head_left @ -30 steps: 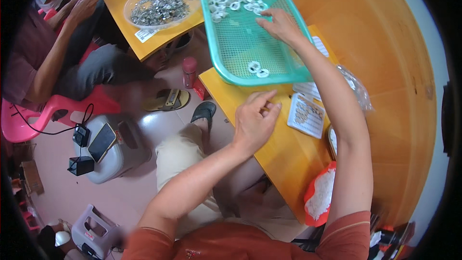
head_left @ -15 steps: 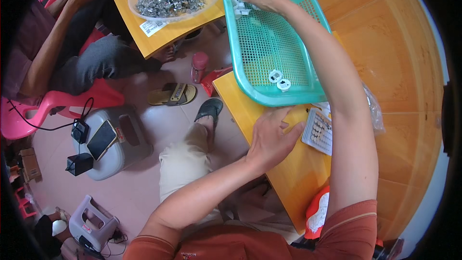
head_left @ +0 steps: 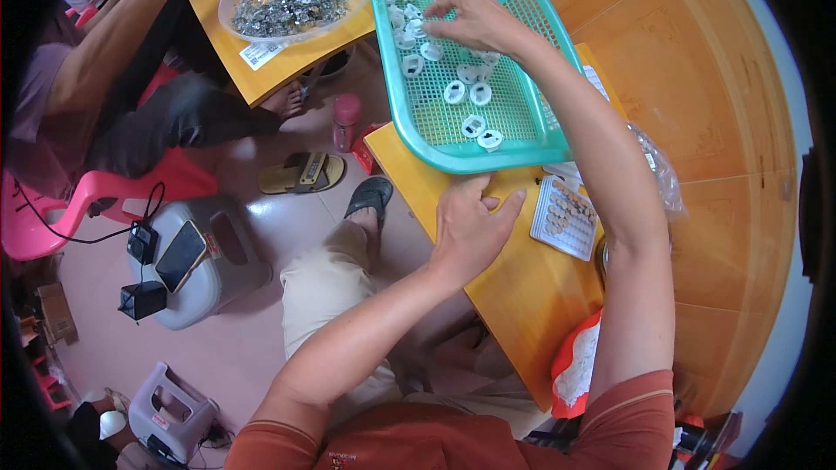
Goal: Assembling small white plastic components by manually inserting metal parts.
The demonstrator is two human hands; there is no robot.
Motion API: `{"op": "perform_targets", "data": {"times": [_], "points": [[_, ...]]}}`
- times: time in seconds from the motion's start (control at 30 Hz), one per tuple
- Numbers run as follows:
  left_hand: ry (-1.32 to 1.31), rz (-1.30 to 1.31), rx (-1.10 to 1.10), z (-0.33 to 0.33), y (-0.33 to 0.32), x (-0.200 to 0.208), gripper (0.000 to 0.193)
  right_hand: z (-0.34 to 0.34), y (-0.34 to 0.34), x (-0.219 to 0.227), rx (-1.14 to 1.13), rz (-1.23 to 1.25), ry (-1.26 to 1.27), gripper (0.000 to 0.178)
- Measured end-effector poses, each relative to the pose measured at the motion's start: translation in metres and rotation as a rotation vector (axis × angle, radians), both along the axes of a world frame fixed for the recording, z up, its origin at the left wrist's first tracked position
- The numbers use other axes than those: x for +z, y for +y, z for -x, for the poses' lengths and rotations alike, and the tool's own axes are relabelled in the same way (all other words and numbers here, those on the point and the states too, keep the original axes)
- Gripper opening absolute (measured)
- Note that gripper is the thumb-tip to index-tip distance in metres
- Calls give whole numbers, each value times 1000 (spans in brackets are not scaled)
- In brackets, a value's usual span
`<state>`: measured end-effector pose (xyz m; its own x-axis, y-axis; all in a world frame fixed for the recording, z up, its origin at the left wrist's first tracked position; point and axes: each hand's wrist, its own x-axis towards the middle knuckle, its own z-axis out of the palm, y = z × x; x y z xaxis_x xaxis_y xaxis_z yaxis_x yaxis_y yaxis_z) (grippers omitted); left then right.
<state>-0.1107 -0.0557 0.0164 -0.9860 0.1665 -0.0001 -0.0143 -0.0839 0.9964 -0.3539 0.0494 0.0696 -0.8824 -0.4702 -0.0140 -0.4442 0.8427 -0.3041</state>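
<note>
A green plastic mesh basket (head_left: 453, 159) stands over the yellow table, with several small round white plastic pieces (head_left: 455, 92) scattered in it. My right hand (head_left: 475, 22) reaches into its far part, fingers bent and apart above the white pieces; I see nothing gripped in it. My left hand (head_left: 475, 226) is just below the basket's near rim, its thumb stretched away from the fingers. Its fingertips are at or under the rim; whether they touch it I cannot tell. Beside it lies a white tray (head_left: 566, 239) with rows of small round metallic pieces.
A clear round bowl (head_left: 228, 13) of small shiny metal parts stands at the table's far left. A red bag (head_left: 566, 365) lies near my right arm. Another person's arm (head_left: 109, 35) is at the far left. On the floor are a grey stool (head_left: 235, 248) with a phone and a pink bottle (head_left: 346, 117).
The white pieces, bunched at the basket's far left before, now lie spread through it. My right hand has come a little nearer. The view has shifted slightly.
</note>
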Motion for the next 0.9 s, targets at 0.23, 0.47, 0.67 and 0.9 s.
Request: {"op": "perform_targets", "data": {"times": [0.23,0.47,0.67,0.9], "points": [[-49,40,-68,-3,10,-3,40,86,-27,-33,35,87,381,44],[40,8,23,0,6,-8,40,72,-40,-39,9,-41,209,37],[-3,-39,20,1,8,-10,37,18,-14,-33,119,-71,143,34],[-27,27,12,0,6,-9,38,-57,-1,-3,92,-120,-36,31]]}}
